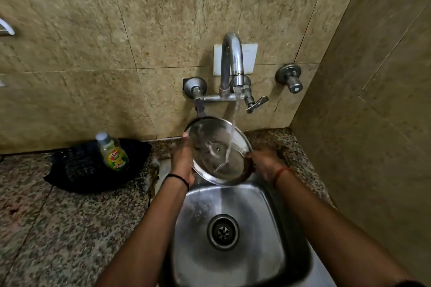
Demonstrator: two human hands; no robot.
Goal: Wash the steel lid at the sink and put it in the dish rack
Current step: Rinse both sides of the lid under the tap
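The round steel lid [211,144] is held tilted over the back of the steel sink [233,268], its inner face toward me. Water from the wall tap [232,58] runs onto the right part of the lid and streams down it. My left hand [183,162] grips the lid's left rim, with the thumb over the edge. My right hand [264,164] holds the right rim. Both wrists wear thin bands. No dish rack is in view.
A green dish-soap bottle [113,152] stands on a black cloth or scrubber [79,170] on the granite counter [58,228] to the left. A tap lever [256,103] and a second valve [290,79] stick out of the tiled wall. A side wall closes in at the right.
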